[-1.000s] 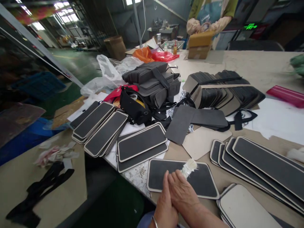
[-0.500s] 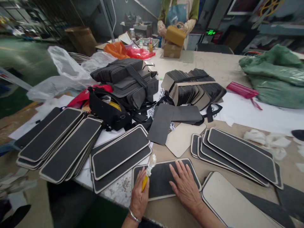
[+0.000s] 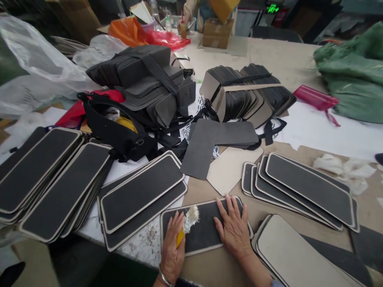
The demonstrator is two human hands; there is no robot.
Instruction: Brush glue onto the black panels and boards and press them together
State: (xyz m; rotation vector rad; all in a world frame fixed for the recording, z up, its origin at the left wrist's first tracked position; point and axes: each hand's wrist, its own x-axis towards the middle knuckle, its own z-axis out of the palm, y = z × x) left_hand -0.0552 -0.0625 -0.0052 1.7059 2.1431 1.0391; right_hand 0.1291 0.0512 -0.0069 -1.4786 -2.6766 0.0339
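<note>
Gripping the brush point(image 3: 190, 218), the left hand point(image 3: 172, 245) closes round its yellow handle at the 9 o'clock end of the panel point(image 3: 206, 227). At the 3 o'clock end the right hand point(image 3: 235, 229) lies flat with fingers spread, holding nothing, its fingers on the dark face.

The brush should be light, with its firm handle the place to hold; its white bristles look ragged and clumped, and whether they touch the panel I cannot tell.

The panel lies flat on the bench point(image 3: 287, 56), near the person: a thin, round-cornered oblong, matt black inside a pale rim. It will probably feel light and fairly stiff, with a little give, and hard to break. The rim at 3 or 9 o'clock seems the best hold; any wetness on the face could make it slick or tacky.

From the panel, a fanned stack of similar rimmed pieces point(image 3: 308, 187) sits at 2 o'clock, a smooth beige stack point(image 3: 287, 247) at 4, and more rimmed panels point(image 3: 143, 193) at 10. A beige sheet point(image 3: 229, 171) and plain grey sheets point(image 3: 199, 151) lie around 12; beyond them stands a strapped bundle point(image 3: 260, 99), its dark edges packed like pages.
</note>
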